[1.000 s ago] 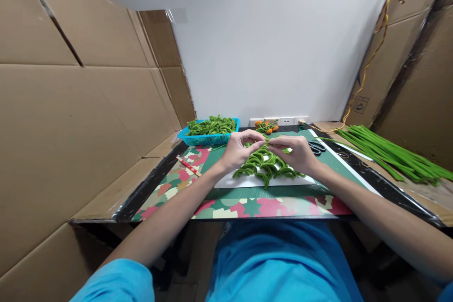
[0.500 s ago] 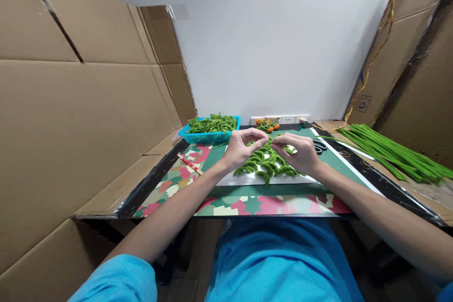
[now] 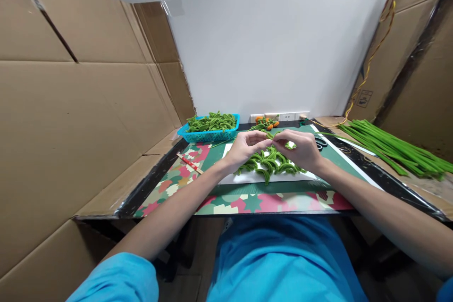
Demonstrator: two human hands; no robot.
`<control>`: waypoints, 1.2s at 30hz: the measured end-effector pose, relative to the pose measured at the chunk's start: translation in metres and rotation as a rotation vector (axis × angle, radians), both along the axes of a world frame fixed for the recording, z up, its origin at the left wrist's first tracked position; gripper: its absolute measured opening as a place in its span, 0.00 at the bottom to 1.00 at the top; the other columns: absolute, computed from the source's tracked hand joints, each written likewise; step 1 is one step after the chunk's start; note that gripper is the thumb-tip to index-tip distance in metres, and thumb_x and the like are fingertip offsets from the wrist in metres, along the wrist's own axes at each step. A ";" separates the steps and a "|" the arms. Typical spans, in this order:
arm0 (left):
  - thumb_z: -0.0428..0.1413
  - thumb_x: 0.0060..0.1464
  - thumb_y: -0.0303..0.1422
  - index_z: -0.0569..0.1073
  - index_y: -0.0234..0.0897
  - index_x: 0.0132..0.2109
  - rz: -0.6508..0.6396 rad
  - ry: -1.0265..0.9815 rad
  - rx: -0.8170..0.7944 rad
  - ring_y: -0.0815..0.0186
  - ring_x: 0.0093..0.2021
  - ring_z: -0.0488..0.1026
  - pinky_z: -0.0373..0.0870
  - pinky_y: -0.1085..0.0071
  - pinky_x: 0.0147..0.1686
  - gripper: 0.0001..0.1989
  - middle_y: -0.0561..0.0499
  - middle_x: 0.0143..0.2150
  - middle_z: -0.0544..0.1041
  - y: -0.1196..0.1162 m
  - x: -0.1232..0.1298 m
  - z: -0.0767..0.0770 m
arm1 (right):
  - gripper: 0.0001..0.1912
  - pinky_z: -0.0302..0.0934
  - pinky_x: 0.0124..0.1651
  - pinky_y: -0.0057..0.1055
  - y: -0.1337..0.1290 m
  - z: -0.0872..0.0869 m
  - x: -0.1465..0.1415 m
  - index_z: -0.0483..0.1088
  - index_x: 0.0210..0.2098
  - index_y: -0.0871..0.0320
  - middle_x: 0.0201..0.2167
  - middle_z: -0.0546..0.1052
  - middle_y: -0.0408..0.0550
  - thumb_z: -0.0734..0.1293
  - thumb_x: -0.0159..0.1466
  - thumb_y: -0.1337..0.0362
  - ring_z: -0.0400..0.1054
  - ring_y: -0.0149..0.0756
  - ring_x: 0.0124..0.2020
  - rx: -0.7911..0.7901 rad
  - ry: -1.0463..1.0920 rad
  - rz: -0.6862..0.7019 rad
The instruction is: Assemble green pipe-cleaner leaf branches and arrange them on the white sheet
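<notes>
My left hand (image 3: 244, 148) and my right hand (image 3: 300, 147) meet fingertip to fingertip above the middle of the table. Both are closed in a pinch on a short green pipe cleaner (image 3: 269, 135), mostly hidden by the fingers. Just beneath them, several curved green pipe cleaner pieces (image 3: 266, 173) lie spread on a white sheet (image 3: 233, 179). Behind my hands is a small bunch of orange-tipped green stems (image 3: 271, 125). Black-handled scissors (image 3: 321, 143) lie beside my right hand, their blades out of sight.
A blue basket (image 3: 208, 137) heaped with green curled pieces stands back left. A red-wrapped pair of chopsticks (image 3: 190, 163) lies on the patterned mat (image 3: 166, 184). Long green pipe cleaners (image 3: 399, 151) are bundled at right. Cardboard walls (image 3: 88, 104) flank the table; twisted yellow wires (image 3: 371, 56) hang at right.
My hands stay pinched together, with the right fingers shifted slightly and the fingertips closer to each other. The whole view has tilted a little.
</notes>
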State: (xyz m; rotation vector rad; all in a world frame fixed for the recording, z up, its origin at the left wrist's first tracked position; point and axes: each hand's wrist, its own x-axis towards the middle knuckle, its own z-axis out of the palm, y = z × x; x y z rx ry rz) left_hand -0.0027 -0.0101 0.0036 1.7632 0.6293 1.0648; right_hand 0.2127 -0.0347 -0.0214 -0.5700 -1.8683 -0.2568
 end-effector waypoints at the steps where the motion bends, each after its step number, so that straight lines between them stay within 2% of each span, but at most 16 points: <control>1: 0.74 0.51 0.47 0.82 0.31 0.43 0.001 0.002 -0.012 0.67 0.33 0.78 0.74 0.70 0.36 0.23 0.46 0.37 0.84 0.000 0.000 0.000 | 0.07 0.67 0.31 0.28 0.000 -0.001 0.000 0.77 0.37 0.54 0.31 0.83 0.45 0.69 0.73 0.66 0.75 0.32 0.27 -0.010 -0.004 -0.003; 11: 0.74 0.50 0.48 0.84 0.31 0.39 0.020 -0.010 -0.051 0.69 0.28 0.73 0.70 0.72 0.30 0.23 0.49 0.33 0.82 -0.001 0.001 -0.002 | 0.11 0.68 0.33 0.29 -0.001 -0.007 -0.001 0.79 0.37 0.54 0.32 0.86 0.46 0.67 0.75 0.64 0.78 0.34 0.30 0.009 -0.080 -0.069; 14: 0.73 0.51 0.49 0.82 0.31 0.39 0.018 -0.037 -0.040 0.66 0.32 0.76 0.72 0.72 0.31 0.23 0.48 0.34 0.82 0.001 0.003 -0.005 | 0.10 0.68 0.31 0.29 -0.002 -0.008 -0.003 0.82 0.40 0.53 0.32 0.87 0.46 0.69 0.75 0.60 0.79 0.34 0.28 0.028 -0.078 -0.106; 17: 0.69 0.55 0.54 0.77 0.34 0.44 0.009 -0.076 -0.035 0.64 0.34 0.80 0.77 0.70 0.34 0.26 0.48 0.37 0.82 0.006 0.004 -0.008 | 0.09 0.69 0.30 0.28 -0.002 -0.008 -0.005 0.83 0.46 0.52 0.33 0.87 0.45 0.71 0.74 0.56 0.80 0.34 0.27 0.012 -0.037 -0.141; 20: 0.67 0.57 0.56 0.72 0.37 0.49 -0.014 -0.083 -0.028 0.63 0.30 0.80 0.76 0.69 0.31 0.29 0.50 0.34 0.81 0.009 0.004 -0.008 | 0.12 0.71 0.31 0.29 -0.003 -0.005 -0.006 0.81 0.52 0.52 0.34 0.87 0.46 0.70 0.74 0.56 0.79 0.34 0.27 -0.087 0.046 -0.123; 23: 0.68 0.59 0.52 0.71 0.37 0.55 -0.039 -0.057 0.006 0.64 0.29 0.79 0.73 0.71 0.29 0.29 0.51 0.32 0.79 0.005 0.003 -0.006 | 0.17 0.71 0.30 0.29 -0.002 -0.001 -0.005 0.76 0.60 0.52 0.37 0.85 0.46 0.69 0.74 0.55 0.79 0.35 0.29 -0.243 0.099 -0.015; 25: 0.66 0.63 0.49 0.70 0.38 0.59 -0.058 -0.032 0.058 0.66 0.29 0.77 0.72 0.72 0.30 0.27 0.52 0.32 0.78 0.000 0.002 -0.005 | 0.19 0.70 0.29 0.29 -0.001 0.002 -0.004 0.74 0.61 0.52 0.38 0.84 0.47 0.68 0.74 0.54 0.79 0.36 0.31 -0.328 0.109 0.037; 28: 0.62 0.68 0.46 0.66 0.41 0.65 -0.080 0.008 0.130 0.67 0.30 0.74 0.71 0.71 0.32 0.26 0.54 0.32 0.75 -0.007 0.002 -0.005 | 0.16 0.69 0.29 0.29 0.000 0.004 -0.004 0.75 0.54 0.54 0.39 0.83 0.49 0.67 0.74 0.50 0.78 0.38 0.33 -0.403 0.103 0.030; 31: 0.61 0.69 0.46 0.62 0.43 0.69 -0.086 0.044 0.131 0.67 0.30 0.73 0.70 0.71 0.33 0.29 0.55 0.33 0.74 -0.010 0.002 -0.006 | 0.18 0.68 0.30 0.30 -0.001 0.007 -0.004 0.74 0.44 0.55 0.37 0.82 0.49 0.66 0.75 0.47 0.77 0.38 0.33 -0.461 0.029 0.058; 33: 0.61 0.68 0.46 0.61 0.44 0.70 -0.095 0.076 0.123 0.67 0.30 0.72 0.69 0.71 0.32 0.31 0.55 0.32 0.74 -0.012 0.001 -0.005 | 0.21 0.65 0.30 0.29 -0.002 0.008 -0.004 0.73 0.38 0.55 0.32 0.80 0.46 0.63 0.76 0.45 0.73 0.35 0.29 -0.480 -0.024 0.099; 36: 0.61 0.68 0.46 0.62 0.45 0.70 -0.114 0.127 0.123 0.65 0.30 0.72 0.66 0.71 0.31 0.30 0.54 0.31 0.74 -0.014 0.001 -0.004 | 0.28 0.57 0.27 0.29 -0.003 0.010 -0.006 0.70 0.29 0.55 0.23 0.72 0.42 0.60 0.77 0.43 0.63 0.32 0.24 -0.472 -0.023 0.098</control>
